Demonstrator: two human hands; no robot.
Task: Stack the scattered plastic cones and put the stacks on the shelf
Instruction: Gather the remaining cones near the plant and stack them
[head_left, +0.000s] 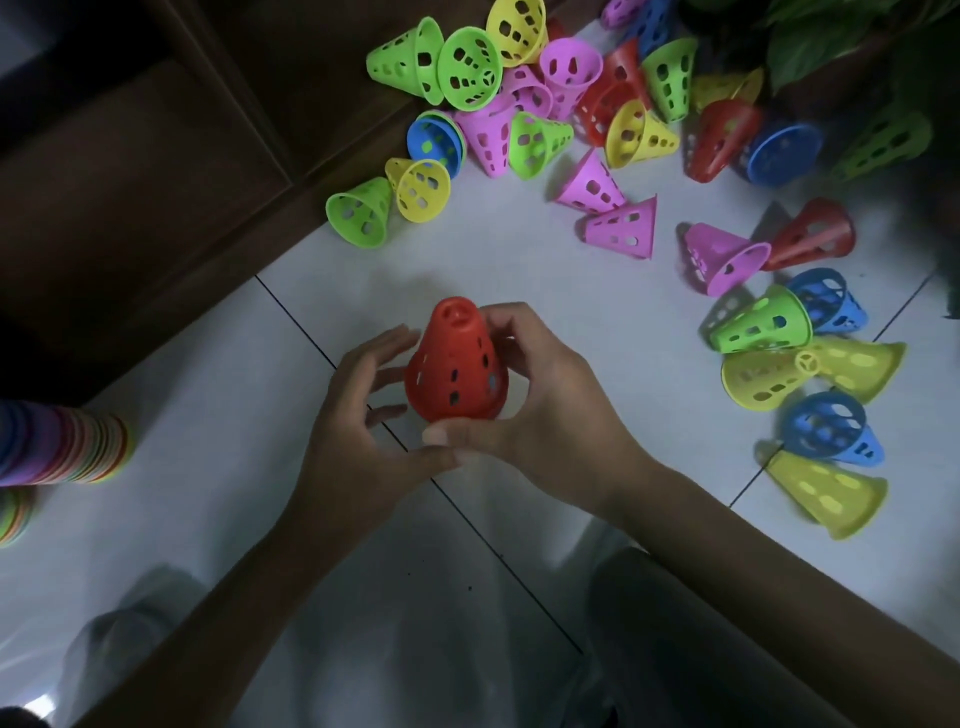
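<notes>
Head view. A red cone (453, 364) was held upright above the tiled floor (519, 270), near its middle, narrow end up. It was gripped by the right hand (530, 395), the fingers curled round the upper wall and the thumb pressed at the rim, presumably so that the cone could be steadied for nesting. The left hand (358, 415) was set against the cone's left side with fingers loosely spread and nearly straight; whether they touched the wall could not be told.

The cone was seen to be perforated with small rectangular holes, its flat top pierced, its rim flared. It may have been several cones nested; this could not be settled.

Loose cones (519, 104) were left scattered toward the floor's far edge, beside the dark shelf unit (156, 156). A finished multicoloured stack (67, 447) lay at the left edge.
</notes>
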